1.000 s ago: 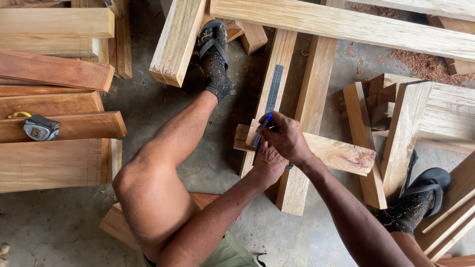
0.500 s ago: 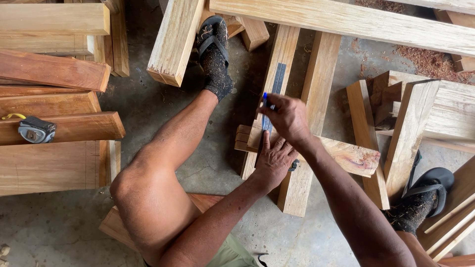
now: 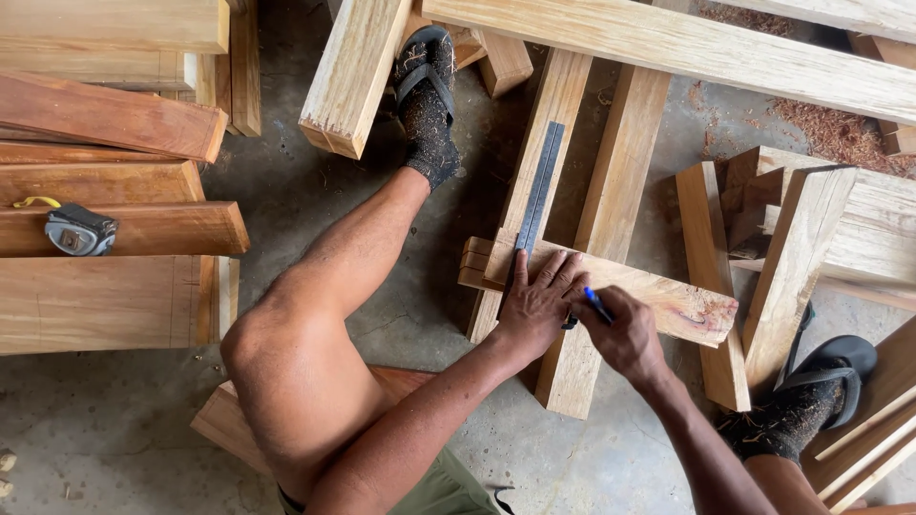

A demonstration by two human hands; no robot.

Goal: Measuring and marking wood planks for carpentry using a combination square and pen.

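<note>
Head view, steeply down, close.

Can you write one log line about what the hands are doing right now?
left hand: flat on wood block, by metal ruler | right hand: holds blue pen, tip at block

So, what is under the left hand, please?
The left hand lies flat on a short wooden crosspiece and the lower end of a metal ruler. The ruler's end and the wood beneath the palm are covered.
</note>
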